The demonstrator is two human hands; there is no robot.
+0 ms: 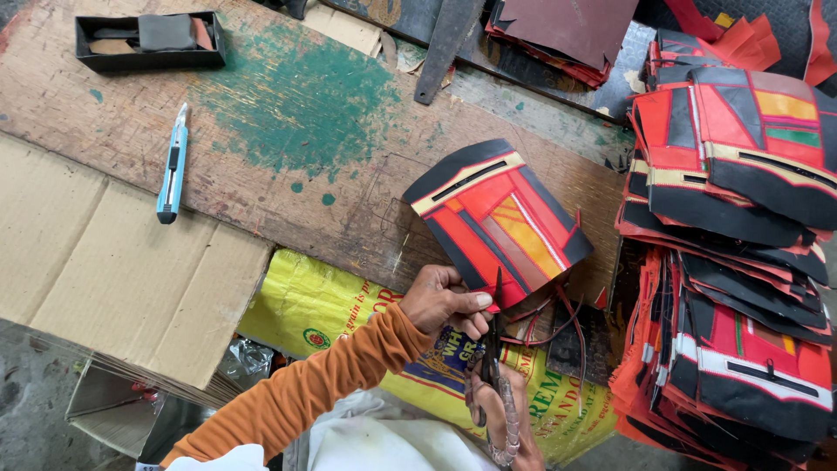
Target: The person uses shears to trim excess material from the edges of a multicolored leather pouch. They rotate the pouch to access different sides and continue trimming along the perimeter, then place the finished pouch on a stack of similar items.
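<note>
Left hand (445, 301) fingers pinch the red panel (497, 222), long axis slanting upper-left; right hand (499, 397) grips scissors (493, 344).

Soft, even daylight fills the scene, bright without harshness; its source cannot be told. Shadows are faint: only a thin dark edge lies under the red and black panel (497, 222) just above the left hand (445, 301), and under the blue utility knife (173, 163) far to that hand's left. The yellow sack (323, 310) beside the left hand shows a mild sheen, no real glare. Colours are vivid and focus is crisp above both hands. The right hand (497, 410), at the bottom edge, looks slightly soft. The plank edges bow a little toward the corners, a wide-lens stretch.
</note>
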